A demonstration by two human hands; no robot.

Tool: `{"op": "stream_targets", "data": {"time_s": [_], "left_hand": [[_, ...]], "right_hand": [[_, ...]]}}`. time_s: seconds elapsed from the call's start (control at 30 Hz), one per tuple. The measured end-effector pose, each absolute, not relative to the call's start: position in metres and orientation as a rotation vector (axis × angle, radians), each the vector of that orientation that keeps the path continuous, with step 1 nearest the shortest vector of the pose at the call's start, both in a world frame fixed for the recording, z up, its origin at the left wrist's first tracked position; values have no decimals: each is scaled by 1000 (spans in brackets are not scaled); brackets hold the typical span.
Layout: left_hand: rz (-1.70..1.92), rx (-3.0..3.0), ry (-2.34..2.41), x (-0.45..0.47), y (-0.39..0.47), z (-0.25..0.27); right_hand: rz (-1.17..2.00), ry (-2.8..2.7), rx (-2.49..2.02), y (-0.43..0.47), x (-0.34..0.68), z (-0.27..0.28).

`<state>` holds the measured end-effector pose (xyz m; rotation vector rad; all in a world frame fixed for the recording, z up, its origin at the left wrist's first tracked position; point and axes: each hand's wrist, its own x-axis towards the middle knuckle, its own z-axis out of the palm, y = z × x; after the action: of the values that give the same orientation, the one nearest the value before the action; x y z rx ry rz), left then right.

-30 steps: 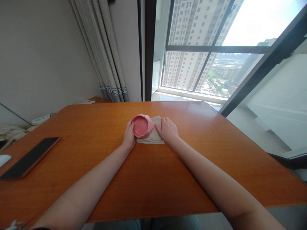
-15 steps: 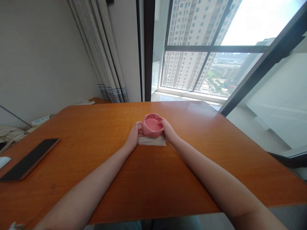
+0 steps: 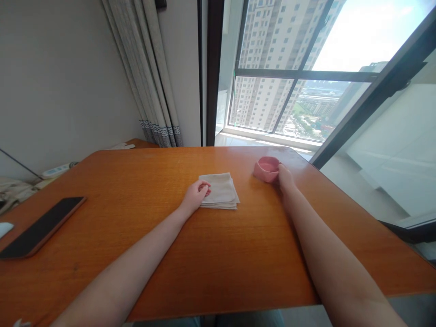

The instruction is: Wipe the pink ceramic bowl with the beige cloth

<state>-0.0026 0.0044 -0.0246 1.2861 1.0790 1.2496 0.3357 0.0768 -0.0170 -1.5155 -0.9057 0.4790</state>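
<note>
My right hand (image 3: pixel 285 176) grips the right side of a pink bowl (image 3: pixel 265 172) with a notched rim, at the right of the table's far half. Whether the bowl's base touches the table I cannot tell. A folded beige cloth (image 3: pixel 221 188) lies in several layers near the middle. At its left edge rests my left hand (image 3: pixel 196 196), fingers curled in over the cloth, with nothing seen in them.
Under all this is a brown wooden table (image 3: pixel 218 254). On its left lie a dark flat pad (image 3: pixel 42 227) and part of a white object (image 3: pixel 5 229). A power strip (image 3: pixel 57 170) sits beyond the left edge. Curtain (image 3: pixel 150 77) and windows stand behind.
The pink bowl has moved from on top of the cloth to the right, held by my right hand. My left hand has let go of it and stays beside the cloth, now uncovered.
</note>
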Motion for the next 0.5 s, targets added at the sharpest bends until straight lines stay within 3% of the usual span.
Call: {"op": "stream_targets", "data": {"time_s": [0.5], "left_hand": [[1234,1475,1149,-4,4,-30]], "right_hand": [[342,-829,-1808,77,352,-19]]}}
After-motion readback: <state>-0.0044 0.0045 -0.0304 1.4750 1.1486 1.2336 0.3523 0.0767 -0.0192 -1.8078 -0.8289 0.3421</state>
